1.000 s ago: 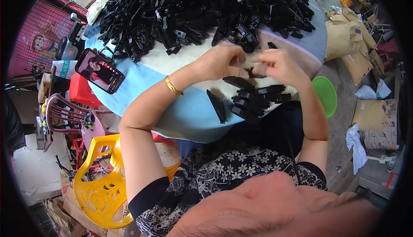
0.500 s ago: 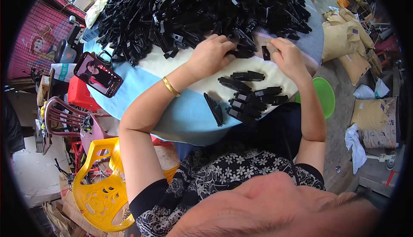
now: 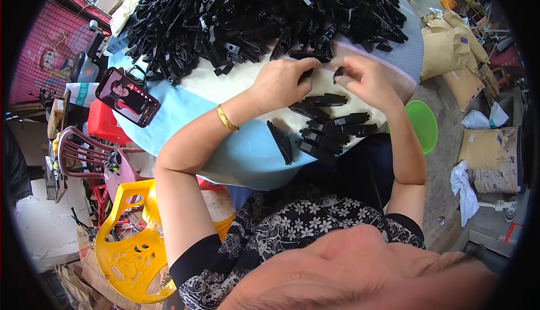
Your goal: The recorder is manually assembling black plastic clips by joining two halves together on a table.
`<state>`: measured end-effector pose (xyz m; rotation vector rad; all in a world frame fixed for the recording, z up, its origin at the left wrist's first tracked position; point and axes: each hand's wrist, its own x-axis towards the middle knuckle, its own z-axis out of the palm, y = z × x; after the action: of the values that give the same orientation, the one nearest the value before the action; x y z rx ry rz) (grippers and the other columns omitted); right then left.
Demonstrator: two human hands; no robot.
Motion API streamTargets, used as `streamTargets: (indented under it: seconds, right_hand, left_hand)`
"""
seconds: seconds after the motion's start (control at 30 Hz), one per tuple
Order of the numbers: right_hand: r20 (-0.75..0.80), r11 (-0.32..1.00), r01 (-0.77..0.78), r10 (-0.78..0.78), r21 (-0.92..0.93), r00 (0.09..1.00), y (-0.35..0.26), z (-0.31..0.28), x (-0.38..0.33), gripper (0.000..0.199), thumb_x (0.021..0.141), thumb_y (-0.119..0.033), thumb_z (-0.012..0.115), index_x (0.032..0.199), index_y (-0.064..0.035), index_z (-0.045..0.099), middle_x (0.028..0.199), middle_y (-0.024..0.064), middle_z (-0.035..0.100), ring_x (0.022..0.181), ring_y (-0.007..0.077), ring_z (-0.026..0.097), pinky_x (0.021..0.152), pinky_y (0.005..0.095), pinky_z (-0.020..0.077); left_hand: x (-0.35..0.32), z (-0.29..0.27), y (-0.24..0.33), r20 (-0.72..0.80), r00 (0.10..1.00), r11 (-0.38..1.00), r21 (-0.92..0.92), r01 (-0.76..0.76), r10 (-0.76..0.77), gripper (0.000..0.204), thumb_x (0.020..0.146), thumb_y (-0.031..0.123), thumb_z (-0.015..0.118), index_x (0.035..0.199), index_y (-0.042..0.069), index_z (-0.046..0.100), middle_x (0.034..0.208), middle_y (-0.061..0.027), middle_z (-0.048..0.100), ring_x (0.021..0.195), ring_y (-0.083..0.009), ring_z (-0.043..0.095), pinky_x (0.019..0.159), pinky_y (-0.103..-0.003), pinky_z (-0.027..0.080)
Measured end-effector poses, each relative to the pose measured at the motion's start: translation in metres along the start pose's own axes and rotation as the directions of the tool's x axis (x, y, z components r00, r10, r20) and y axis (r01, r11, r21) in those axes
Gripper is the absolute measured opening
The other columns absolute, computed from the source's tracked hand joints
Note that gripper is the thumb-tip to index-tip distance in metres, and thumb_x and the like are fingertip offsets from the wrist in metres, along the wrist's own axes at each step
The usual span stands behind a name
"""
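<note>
Black part (image 3: 305,75) is in my left hand (image 3: 277,83), thumb and fingers clamped on it, most of it hidden by the grip; it's over the desk (image 3: 242,147), just short of the pile. Small black piece (image 3: 338,73) is in my right hand (image 3: 368,82), pinched between thumb and fingertips, facing the left hand across a narrow gap; the two hands aren't touching. Below that gap, one long piece (image 3: 326,100) lies crosswise, with a second one (image 3: 308,111) just beside it, nearer me. Closer to the edge there's a cluster (image 3: 322,137) of similar black pieces packed side by side, plus a single slanted piece (image 3: 279,142) left of it, apart. Beyond my hands, a big pile (image 3: 264,15) of black pieces covers the far side of the desk. Cloth on top is blue and cream on my side. Phone (image 3: 127,96) on the left edge, screen lit, a person showing on it. Off the desk: red stool (image 3: 107,123) and yellow chair (image 3: 132,242) to the left, green basin (image 3: 422,127) to the right, brown sacks (image 3: 455,46) further out right.
</note>
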<state>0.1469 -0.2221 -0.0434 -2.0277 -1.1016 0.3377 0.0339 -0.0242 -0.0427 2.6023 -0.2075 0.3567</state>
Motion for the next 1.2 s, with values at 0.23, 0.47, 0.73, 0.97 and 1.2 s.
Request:
streamTargets:
  seconds: [0.23, 0.47, 0.73, 0.97, 1.2]
  right_hand:
    - [-0.117, 0.837, 0.182, -0.280, -0.517, 0.953, 0.013, -0.003, -0.013, 0.024, 0.071, -0.006, 0.070, 0.093, 0.0004, 0.062, 0.085, 0.0123, 0.058, 0.074, 0.0288, 0.057, 0.065, 0.0353, 0.0474]
    - [0.124, 0.926, 0.244, -0.217, -0.287, 0.968, -0.017, 0.003, -0.018, 0.023, 0.072, -0.010, 0.067, 0.092, -0.0008, 0.063, 0.086, 0.0125, 0.059, 0.082, 0.0320, 0.058, 0.072, 0.0399, 0.0470]
    - [-0.123, 0.964, 0.164, -0.192, -0.208, 0.974, -0.018, -0.011, -0.013, 0.024, 0.073, -0.013, 0.073, 0.092, -0.0014, 0.064, 0.084, 0.0119, 0.058, 0.077, 0.0269, 0.056, 0.067, 0.0348, 0.0458]
    - [-0.037, 0.884, 0.278, -0.314, -0.375, 0.949, -0.004, -0.005, -0.014, 0.024, 0.069, -0.013, 0.076, 0.084, -0.0005, 0.063, 0.081, 0.0086, 0.059, 0.078, 0.0263, 0.054, 0.068, 0.0349, 0.0456]
    - [-0.073, 0.906, 0.357, -0.381, -0.226, 0.922, 0.000, 0.014, -0.003, 0.015, 0.066, -0.001, 0.065, 0.081, 0.0007, 0.064, 0.077, 0.0092, 0.059, 0.081, 0.0279, 0.055, 0.071, 0.0375, 0.0465]
  left_hand:
    - [0.004, -0.001, 0.008, 0.017, 1.000, 0.998, -0.063, 0.022, -0.021, 0.039, 0.079, 0.010, 0.057, 0.118, 0.008, 0.059, 0.071, -0.0169, 0.062, 0.067, -0.0302, 0.062, 0.066, -0.037, 0.051]
    - [0.002, 0.008, -0.014, 0.006, 0.996, 0.993, -0.075, -0.087, 0.088, 0.032, 0.080, 0.007, 0.059, 0.111, 0.004, 0.060, 0.095, -0.0163, 0.058, 0.089, -0.0341, 0.059, 0.079, -0.040, 0.050]
    - [0.004, 0.014, -0.008, -0.109, 0.951, 0.938, 0.230, -0.258, 0.288, 0.026, 0.074, 0.015, 0.069, 0.097, 0.005, 0.062, 0.093, -0.0082, 0.055, 0.090, -0.0271, 0.056, 0.076, -0.036, 0.050]
    - [-0.002, 0.010, -0.010, -0.028, 0.994, 0.989, -0.098, -0.111, 0.109, 0.021, 0.074, 0.014, 0.070, 0.089, 0.001, 0.064, 0.084, -0.0121, 0.058, 0.075, -0.0304, 0.058, 0.068, -0.036, 0.049]
    - [0.002, 0.011, -0.006, 0.028, 0.992, 0.984, -0.132, -0.118, 0.123, 0.019, 0.072, 0.011, 0.072, 0.085, -0.001, 0.066, 0.082, -0.0117, 0.058, 0.068, -0.0286, 0.059, 0.063, -0.034, 0.048]
